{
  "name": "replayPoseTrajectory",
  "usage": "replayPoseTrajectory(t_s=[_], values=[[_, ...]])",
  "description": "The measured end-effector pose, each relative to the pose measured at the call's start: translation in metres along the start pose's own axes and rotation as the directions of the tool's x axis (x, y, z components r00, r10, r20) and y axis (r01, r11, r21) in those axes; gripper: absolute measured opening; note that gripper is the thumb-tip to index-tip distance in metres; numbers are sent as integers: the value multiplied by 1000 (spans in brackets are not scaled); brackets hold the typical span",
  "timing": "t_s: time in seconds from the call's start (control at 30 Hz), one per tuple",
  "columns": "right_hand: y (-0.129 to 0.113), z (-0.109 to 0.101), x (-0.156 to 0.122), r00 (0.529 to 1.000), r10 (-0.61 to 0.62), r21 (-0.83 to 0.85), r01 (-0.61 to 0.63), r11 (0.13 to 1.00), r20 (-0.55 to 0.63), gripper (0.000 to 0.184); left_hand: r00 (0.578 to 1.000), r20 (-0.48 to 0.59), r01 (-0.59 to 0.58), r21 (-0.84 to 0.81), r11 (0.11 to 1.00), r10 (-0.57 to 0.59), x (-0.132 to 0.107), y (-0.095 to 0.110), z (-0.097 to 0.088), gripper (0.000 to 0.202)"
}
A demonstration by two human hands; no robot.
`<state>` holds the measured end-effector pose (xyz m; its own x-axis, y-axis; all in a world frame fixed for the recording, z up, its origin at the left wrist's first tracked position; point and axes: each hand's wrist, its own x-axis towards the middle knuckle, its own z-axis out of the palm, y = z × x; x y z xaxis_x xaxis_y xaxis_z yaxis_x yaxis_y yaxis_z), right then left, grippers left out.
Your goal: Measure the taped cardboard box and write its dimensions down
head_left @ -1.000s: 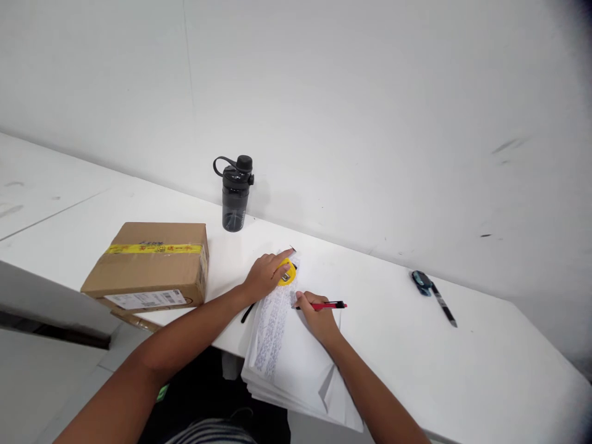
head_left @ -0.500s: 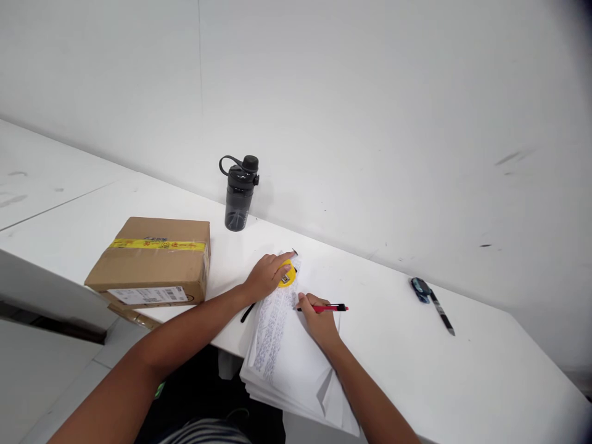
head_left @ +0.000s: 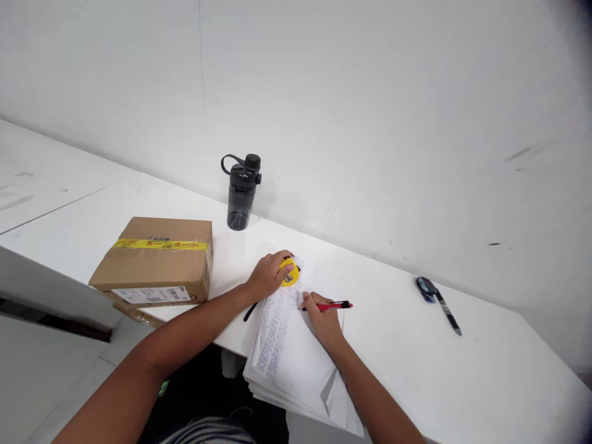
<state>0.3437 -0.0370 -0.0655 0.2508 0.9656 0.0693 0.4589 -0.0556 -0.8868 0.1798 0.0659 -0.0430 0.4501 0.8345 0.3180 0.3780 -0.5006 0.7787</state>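
Observation:
A yellow tape measure (head_left: 290, 275) lies at the upper part of a stack of paper (head_left: 309, 364), with my left hand (head_left: 268, 275) closed on it. My thumb rests across its face, while the other fingers curl round its far side. Blue handwriting runs down the left of the top sheet. Just right of the writing, my right hand (head_left: 322, 319) grips a red and black pen (head_left: 332, 306), its tip end toward the page; whether it touches the paper I cannot tell. Beside the stack's left edge shows part of a thin black strap (head_left: 250, 312).
A taped cardboard box (head_left: 161, 262) stands left of my left arm. Behind it, near the wall, is a dark water bottle (head_left: 241, 197). At the right lie a small dark rounded object (head_left: 425, 287) and a black pen-like item (head_left: 448, 313). The white table (head_left: 393, 370) ends at the front edge.
My left index finger, stretched out past the tape measure before, is now bent in by it. The right hand stays at the page with the pen. The whole view has shifted slightly.

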Motion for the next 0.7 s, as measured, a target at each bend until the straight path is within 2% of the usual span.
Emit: replayPoseTrajectory(t_s=[0.13,0.33,0.53,0.7], values=[[-2,0,0,999,-11,-10,12,1000,43,48,999,35,-33,29,999,32,0,-1,-1,38],[-2,-1,0,1000,-12,-15,12,1000,14,47,995,72,-78,85,993,72,2,-8,2,48],[0,0,-2,999,-8,-8,8,1000,-44,50,992,71,-108,119,987,100,2,-10,4,48],[-4,-2,-2,1000,-16,-8,16,1000,21,51,995,67,-87,123,989,79,3,-8,4,47]])
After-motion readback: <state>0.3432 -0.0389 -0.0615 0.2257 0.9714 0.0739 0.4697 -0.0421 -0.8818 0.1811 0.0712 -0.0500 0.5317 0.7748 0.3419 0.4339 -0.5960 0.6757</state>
